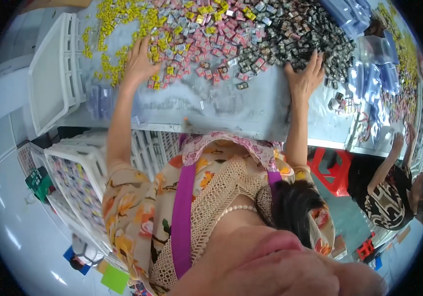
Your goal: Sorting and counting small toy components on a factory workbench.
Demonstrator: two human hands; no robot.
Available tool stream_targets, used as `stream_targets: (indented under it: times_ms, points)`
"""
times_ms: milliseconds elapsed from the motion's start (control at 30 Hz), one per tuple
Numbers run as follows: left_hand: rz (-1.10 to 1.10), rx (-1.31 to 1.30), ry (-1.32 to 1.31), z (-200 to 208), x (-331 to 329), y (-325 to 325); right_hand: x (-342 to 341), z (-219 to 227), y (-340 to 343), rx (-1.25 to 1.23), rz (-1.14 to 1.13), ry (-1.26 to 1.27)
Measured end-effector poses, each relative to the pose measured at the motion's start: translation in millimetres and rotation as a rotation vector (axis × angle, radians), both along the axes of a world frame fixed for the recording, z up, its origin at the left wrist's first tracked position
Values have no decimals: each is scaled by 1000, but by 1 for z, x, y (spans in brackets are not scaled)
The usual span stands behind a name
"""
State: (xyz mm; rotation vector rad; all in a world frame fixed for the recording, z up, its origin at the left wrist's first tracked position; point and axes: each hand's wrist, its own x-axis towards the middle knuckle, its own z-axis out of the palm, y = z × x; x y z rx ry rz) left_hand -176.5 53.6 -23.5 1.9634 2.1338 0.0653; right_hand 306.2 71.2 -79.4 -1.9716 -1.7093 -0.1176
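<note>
A wide spread of small box-shaped pieces covers the far part of the grey table [196, 111]. Yellow pieces [118, 22] lie at the left, pink pieces [226, 44] in the middle and black pieces [295, 37] at the right, mixing where they meet. My left hand [141, 63] rests at the near edge of the yellow and pink ones, fingers stretched away from me and thumb apart. On the right, my right hand [306, 76] touches the near edge of the black heap, its thumb and fingers spread. Neither hand appears to grip anything.
Clear plastic trays [100, 101] lie by my left forearm; stacked bluish ones [376, 74] stand at the right. A white crate [49, 74] leans at the table's left end. Below are more crates [98, 177] and a red stool [337, 172]. A co-worker [389, 197] works at right.
</note>
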Motion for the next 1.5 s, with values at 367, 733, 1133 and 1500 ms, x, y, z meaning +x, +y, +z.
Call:
stream_targets:
  times_ms: [367, 733, 1133, 1500]
  points:
    - [406, 356, -930, -51, -48, 95, -62, 21, 126, 413, -39, 483]
    - [-355, 287, -228, 82, 131, 221, 36, 80, 69, 294, -104, 433]
    - [-602, 362, -63, -29, 400, 354, 47, 41, 81, 146, -283, 605]
    - [-794, -501, -567, 29, 407, 339, 7, 30, 159, 292, -168, 1320]
